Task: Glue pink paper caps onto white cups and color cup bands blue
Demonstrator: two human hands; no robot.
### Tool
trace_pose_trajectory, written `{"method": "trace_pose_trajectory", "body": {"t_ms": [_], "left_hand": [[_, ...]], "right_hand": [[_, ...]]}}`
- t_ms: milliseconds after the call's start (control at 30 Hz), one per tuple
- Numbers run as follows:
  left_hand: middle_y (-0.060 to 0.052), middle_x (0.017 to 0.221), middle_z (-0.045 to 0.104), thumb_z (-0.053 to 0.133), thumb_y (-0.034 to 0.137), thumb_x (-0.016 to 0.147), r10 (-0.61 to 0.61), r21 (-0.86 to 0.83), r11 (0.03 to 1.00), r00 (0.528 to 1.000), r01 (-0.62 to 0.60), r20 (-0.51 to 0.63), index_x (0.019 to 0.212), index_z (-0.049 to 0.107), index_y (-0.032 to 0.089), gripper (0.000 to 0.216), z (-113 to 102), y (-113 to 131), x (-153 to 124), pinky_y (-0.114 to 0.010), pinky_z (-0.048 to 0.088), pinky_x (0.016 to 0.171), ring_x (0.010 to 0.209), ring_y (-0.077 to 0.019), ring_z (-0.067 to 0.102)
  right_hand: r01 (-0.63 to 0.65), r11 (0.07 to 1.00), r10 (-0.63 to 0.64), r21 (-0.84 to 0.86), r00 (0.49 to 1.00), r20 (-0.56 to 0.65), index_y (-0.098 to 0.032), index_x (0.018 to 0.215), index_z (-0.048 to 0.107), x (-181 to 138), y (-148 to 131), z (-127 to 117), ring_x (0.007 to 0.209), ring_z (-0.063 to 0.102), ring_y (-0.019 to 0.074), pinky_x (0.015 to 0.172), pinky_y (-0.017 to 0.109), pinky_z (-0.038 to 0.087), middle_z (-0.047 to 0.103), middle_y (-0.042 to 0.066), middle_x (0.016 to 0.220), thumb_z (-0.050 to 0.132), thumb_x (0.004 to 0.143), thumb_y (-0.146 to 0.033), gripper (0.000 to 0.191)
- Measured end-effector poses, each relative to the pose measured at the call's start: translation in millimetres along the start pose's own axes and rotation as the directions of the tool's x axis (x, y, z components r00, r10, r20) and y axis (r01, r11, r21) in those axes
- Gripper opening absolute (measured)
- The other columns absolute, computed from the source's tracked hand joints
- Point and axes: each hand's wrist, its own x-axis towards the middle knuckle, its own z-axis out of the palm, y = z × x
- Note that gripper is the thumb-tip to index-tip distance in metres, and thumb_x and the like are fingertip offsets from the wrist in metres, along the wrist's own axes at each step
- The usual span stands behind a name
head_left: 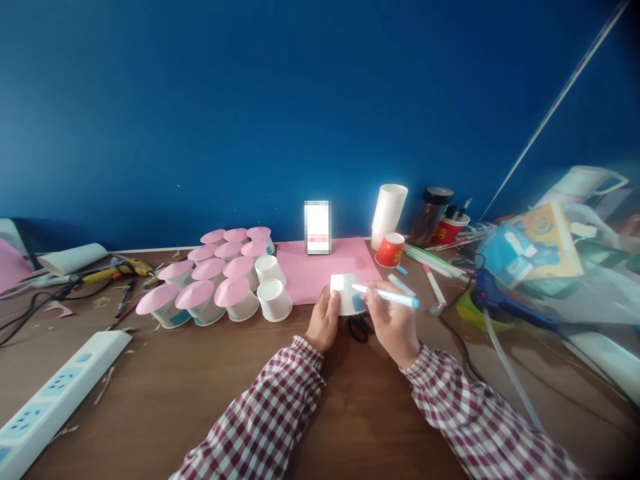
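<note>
My left hand grips a white paper cup from its left side, thumb on the front wall. A patch of blue shows low on that cup's wall. Between the fingers of my right hand is a white marker with a light blue end, its tip at the cup's wall. Whether the tip touches the wall I cannot tell. Pink paper lies flat behind the hands. To the left stand two bare white cups and several cups topped with pink paper cones.
A phone-like bright screen stands at the back. Right of it are a stack of white cups, a red cup, a dark jar, a blue glue gun and plastic bags. A power strip lies front left.
</note>
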Motion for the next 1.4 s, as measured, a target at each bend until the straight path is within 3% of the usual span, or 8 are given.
{"method": "trace_pose_trajectory", "body": {"t_ms": [1400], "left_hand": [[-0.008, 0.098, 0.059, 0.033, 0.042, 0.090, 0.041, 0.043, 0.998, 0.999, -0.040, -0.016, 0.104, 0.055, 0.015, 0.037, 0.1, 2.2, 0.9, -0.032, 0.041, 0.084, 0.091, -0.0188, 0.054]], "right_hand": [[0.028, 1.000, -0.029, 0.011, 0.997, 0.065, -0.019, 0.090, 0.058, -8.5, 1.7, 3.8, 0.070, 0.062, 0.0144, 0.065, 0.026, 0.052, 0.064, 0.003, 0.077, 0.048, 0.087, -0.025, 0.012]]}}
